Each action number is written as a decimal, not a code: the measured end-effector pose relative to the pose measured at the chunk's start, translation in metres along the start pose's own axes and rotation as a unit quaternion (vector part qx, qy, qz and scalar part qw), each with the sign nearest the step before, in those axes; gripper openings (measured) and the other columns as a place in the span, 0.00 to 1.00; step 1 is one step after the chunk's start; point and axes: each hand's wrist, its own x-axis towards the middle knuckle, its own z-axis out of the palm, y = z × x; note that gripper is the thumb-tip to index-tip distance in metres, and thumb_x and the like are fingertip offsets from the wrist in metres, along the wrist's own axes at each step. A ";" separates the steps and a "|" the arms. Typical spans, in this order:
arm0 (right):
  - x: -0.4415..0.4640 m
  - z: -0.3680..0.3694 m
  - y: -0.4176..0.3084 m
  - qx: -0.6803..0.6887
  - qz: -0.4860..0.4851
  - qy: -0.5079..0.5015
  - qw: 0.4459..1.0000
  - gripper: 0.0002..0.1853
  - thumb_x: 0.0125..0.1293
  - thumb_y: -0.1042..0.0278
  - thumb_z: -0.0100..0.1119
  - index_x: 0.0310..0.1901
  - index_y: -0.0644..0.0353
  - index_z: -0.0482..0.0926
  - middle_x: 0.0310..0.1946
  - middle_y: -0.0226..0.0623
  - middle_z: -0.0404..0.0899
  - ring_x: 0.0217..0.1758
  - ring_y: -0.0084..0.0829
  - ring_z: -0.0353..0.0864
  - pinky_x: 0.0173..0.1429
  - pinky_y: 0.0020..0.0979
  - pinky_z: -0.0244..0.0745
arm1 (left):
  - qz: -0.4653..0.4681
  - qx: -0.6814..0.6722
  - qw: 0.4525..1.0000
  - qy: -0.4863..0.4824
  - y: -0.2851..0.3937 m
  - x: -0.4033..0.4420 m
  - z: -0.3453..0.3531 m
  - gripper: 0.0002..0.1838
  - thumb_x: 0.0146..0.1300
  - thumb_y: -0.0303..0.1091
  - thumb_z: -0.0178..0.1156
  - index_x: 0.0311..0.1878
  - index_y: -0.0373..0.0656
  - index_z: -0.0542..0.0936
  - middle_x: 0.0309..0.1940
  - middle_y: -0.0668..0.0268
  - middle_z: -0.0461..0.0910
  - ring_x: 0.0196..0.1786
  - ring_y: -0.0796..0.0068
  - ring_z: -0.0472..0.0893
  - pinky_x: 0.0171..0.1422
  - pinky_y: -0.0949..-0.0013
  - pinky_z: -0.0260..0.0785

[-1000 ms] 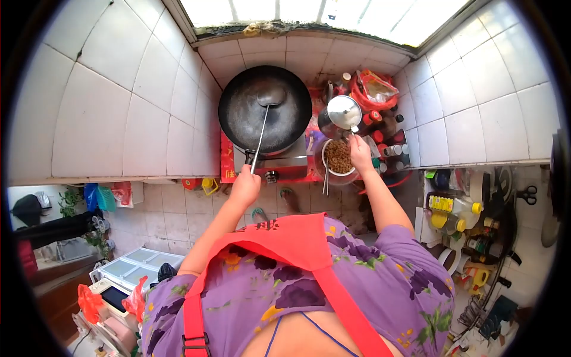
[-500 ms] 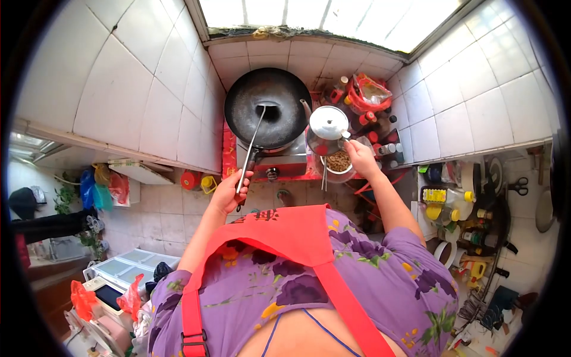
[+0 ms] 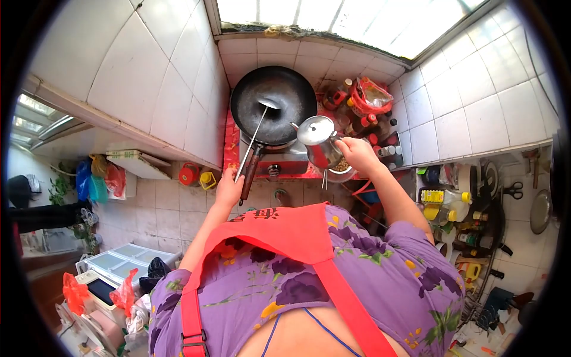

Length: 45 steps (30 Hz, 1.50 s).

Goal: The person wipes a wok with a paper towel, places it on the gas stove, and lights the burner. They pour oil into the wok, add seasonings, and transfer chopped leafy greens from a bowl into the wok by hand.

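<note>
Shiny metal makes up the lidded pot, which is over the right part of the counter, its spout pointing left toward the rim of the wok. The right hand is closed around the pot's handle; how far the pot tilts is hard to tell. Partly hidden beneath it is a bowl of brown food, with chopsticks jutting out toward the person. The left hand grips the end of a long-handled ladle, whose head hangs inside the dark wok above a small black shadow. Just beside that hand runs the wok's own handle; whether they touch is unclear.

Under the wok is a steel-fronted stove with a dark knob, set on a red-patterned covering. Behind the right hand, bottles, several red-capped, crowd near a red basket. White tiles line the walls beneath a bright window.
</note>
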 end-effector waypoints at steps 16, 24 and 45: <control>0.015 -0.019 0.010 -0.153 0.010 0.036 0.988 0.20 0.66 0.48 0.48 0.30 0.58 0.79 0.30 0.48 0.80 0.38 0.49 0.80 0.43 0.46 0.74 | -0.009 -0.025 1.000 0.002 -0.015 0.004 0.012 0.17 0.62 0.40 0.59 0.47 0.36 0.75 0.37 0.55 0.82 0.41 0.64 0.81 0.47 0.64 0.71; 0.023 -0.032 0.005 -0.169 0.028 0.039 0.985 0.21 0.66 0.48 0.47 0.31 0.58 0.80 0.31 0.46 0.81 0.40 0.48 0.80 0.44 0.45 0.74 | -0.073 -0.049 0.996 -0.027 -0.017 -0.005 0.005 0.26 0.56 0.49 0.64 0.48 0.37 0.75 0.38 0.55 0.81 0.42 0.62 0.81 0.47 0.64 0.71; 0.031 -0.037 -0.034 -0.208 -0.029 -0.040 0.977 0.22 0.66 0.48 0.46 0.34 0.58 0.82 0.34 0.44 0.82 0.43 0.46 0.80 0.47 0.44 0.73 | -0.176 -0.344 0.911 -0.145 -0.022 -0.023 0.013 0.20 0.64 0.43 0.61 0.48 0.35 0.71 0.28 0.65 0.78 0.26 0.77 0.78 0.27 0.75 0.68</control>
